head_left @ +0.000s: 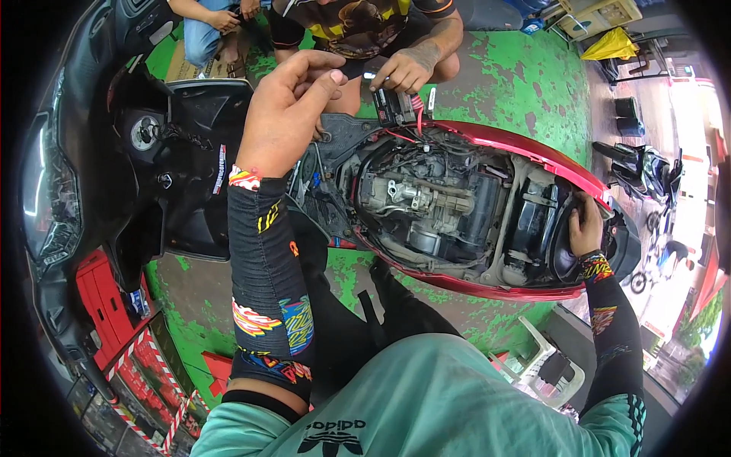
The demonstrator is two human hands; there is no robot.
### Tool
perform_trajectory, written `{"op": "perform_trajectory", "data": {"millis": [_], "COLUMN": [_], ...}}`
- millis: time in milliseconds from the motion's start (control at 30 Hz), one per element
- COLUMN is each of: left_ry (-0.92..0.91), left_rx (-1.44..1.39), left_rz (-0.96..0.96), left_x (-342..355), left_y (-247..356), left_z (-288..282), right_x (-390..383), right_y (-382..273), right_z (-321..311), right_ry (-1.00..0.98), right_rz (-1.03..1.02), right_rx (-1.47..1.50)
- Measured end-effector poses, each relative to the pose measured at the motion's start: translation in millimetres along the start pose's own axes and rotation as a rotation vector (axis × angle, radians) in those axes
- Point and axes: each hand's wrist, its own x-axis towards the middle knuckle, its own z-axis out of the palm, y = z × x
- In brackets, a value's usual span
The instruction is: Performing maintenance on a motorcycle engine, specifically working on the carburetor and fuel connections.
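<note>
My left hand (pixel 282 114) is raised over the scooter's footboard (pixel 339 126), fingers loosely curled and thumb apart, with nothing visible in it. My right hand (pixel 586 228) grips the rear end of the red side panel (pixel 525 152); some of its fingertips are hidden. Between my hands the scooter's seat area is uncovered, with a dusty metal engine (pixel 430 206) showing. Behind it sits a black plastic part (pixel 533 217). A co-worker's hand (pixel 407 72) rests over a small black battery (pixel 392 110) with red wires at the far side.
The scooter's black front shield (pixel 190 152) fills the left. Another person's hands (pixel 228 19) are at the upper left. A white plastic chair (pixel 544 365) stands behind me at the right, and red-white striped bars (pixel 171 411) at the lower left. A parked motorcycle (pixel 647 175) is far right.
</note>
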Motion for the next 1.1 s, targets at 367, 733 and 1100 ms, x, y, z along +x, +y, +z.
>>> {"op": "perform_trajectory", "data": {"millis": [367,733,1100], "left_ry": [-0.012,-0.018,-0.003], "left_rx": [-0.023,0.022,-0.022], "left_rz": [0.048,0.01,0.07], "left_x": [0.1,0.6,2.6], "left_y": [-0.7,4.3,2.5], "left_z": [2.2,4.3,6.8], "right_x": [-0.3,0.3,0.5], "right_y": [4.8,4.9,0.7], "right_z": [2.5,1.7,0.7], "right_ry": [-0.007,-0.005,0.002], "right_rz": [0.012,0.006,0.003], "right_rx": [0.009,0.018,0.0]}}
